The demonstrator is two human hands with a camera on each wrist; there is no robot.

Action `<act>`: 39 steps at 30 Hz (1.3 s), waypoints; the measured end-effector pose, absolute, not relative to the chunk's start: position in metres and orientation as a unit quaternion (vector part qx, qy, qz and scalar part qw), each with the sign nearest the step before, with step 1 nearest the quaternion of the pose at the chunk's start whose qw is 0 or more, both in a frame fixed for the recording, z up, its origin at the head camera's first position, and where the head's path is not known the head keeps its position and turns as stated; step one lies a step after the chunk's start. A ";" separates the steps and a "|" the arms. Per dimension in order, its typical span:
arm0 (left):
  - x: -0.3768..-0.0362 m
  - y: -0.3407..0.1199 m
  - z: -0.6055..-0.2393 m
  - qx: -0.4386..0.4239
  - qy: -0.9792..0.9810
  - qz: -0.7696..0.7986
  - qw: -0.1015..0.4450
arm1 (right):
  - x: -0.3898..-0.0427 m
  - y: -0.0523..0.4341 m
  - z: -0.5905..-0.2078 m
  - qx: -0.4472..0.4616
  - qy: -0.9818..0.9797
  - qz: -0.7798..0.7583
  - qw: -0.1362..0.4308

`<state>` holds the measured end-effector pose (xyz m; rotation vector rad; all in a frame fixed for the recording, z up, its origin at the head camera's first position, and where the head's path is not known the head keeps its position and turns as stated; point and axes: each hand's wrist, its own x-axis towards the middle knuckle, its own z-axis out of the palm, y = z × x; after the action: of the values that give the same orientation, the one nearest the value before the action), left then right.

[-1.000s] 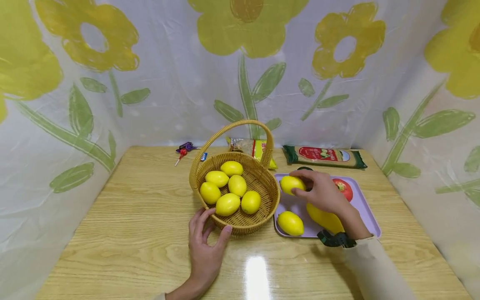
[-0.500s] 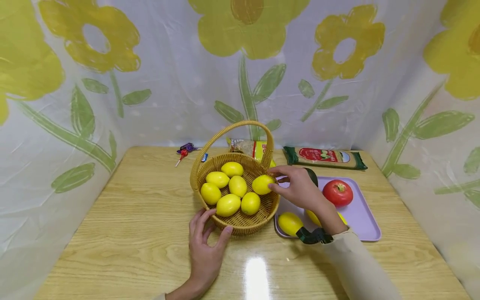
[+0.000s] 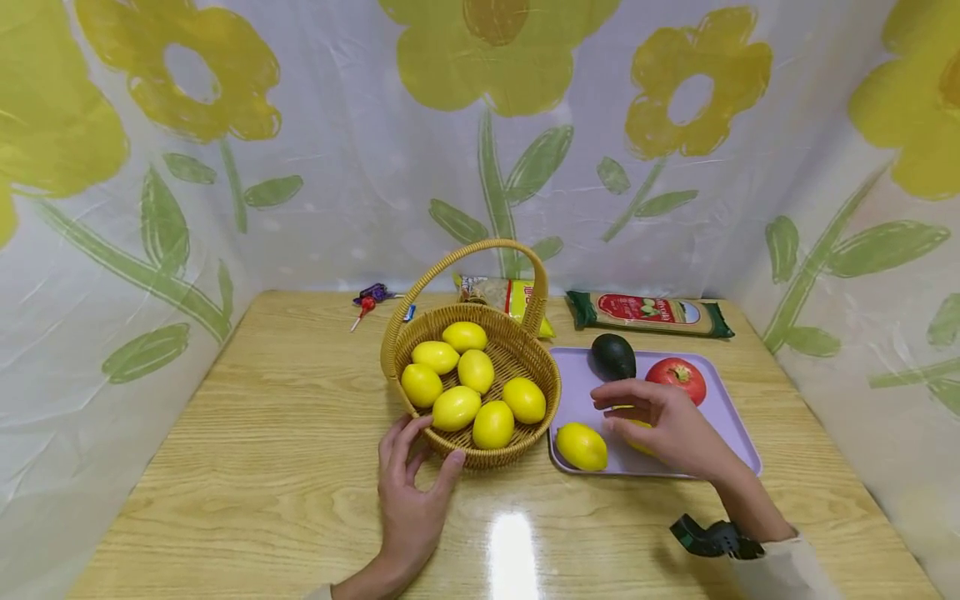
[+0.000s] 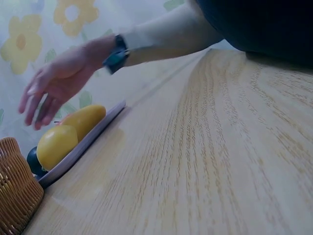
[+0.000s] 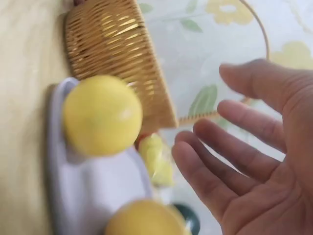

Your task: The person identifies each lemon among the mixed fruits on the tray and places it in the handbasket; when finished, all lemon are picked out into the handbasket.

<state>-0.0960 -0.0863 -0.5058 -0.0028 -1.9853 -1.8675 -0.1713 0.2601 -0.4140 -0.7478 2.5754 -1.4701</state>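
Observation:
Several lemons (image 3: 453,408) lie in a woven basket (image 3: 487,458) with a tall arched handle. My left hand (image 3: 412,500) rests against the basket's front left, fingertips at the rim and thumb on its front side. My right hand (image 3: 671,425) hovers over a purple tray (image 3: 731,425), fingers loosely bent and holding nothing. Partly hidden under it lies a long yellow fruit (image 4: 90,120). Another lemon (image 3: 581,447) sits at the tray's front left corner; the right wrist view shows this lemon (image 5: 102,115) close by the basket, apart from the open fingers.
A dark green avocado (image 3: 613,357) and a red fruit (image 3: 678,379) lie at the tray's back. Behind stand a green-ended pasta pack (image 3: 648,312) and a yellow snack bag (image 3: 517,300). Lollipops (image 3: 365,307) lie at the table's back left. Flowered curtains enclose the table.
My right hand carried a lemon from the tray into the basket, let it go and came back over the tray. A lemon in the basket shifted forward. The left hand stayed put.

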 end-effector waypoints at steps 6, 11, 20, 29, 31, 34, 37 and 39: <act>-0.097 -0.086 -0.506 0.003 -0.714 -0.669 0.205 | -0.141 0.287 -0.428 -0.221 0.824 -0.517 0.069; -0.097 -0.086 -0.504 0.004 -0.714 -0.671 0.200 | -0.128 0.293 -0.438 -0.202 0.822 -0.526 0.080; -0.097 -0.086 -0.505 0.007 -0.710 -0.676 0.195 | -0.132 0.263 -0.460 -0.212 0.861 -0.461 0.025; -0.097 -0.087 -0.505 0.007 -0.711 -0.674 0.198 | -0.137 0.245 -0.470 -0.175 0.878 -0.446 0.003; -0.097 -0.087 -0.505 0.007 -0.710 -0.675 0.199 | -0.136 0.246 -0.465 -0.163 0.881 -0.444 -0.012; -0.097 -0.086 -0.506 0.005 -0.710 -0.675 0.200 | -0.138 0.250 -0.454 -0.160 0.873 -0.458 -0.046; -0.096 -0.086 -0.506 0.006 -0.710 -0.675 0.200 | -0.148 0.252 -0.440 -0.181 0.858 -0.475 -0.070; -0.097 -0.086 -0.506 0.005 -0.709 -0.676 0.200 | -0.157 0.249 -0.430 -0.198 0.850 -0.483 -0.071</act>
<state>-0.0966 -0.0859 -0.5056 0.0153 -1.9827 -1.8901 -0.1565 0.2486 -0.4301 -0.6525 2.7991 -1.5895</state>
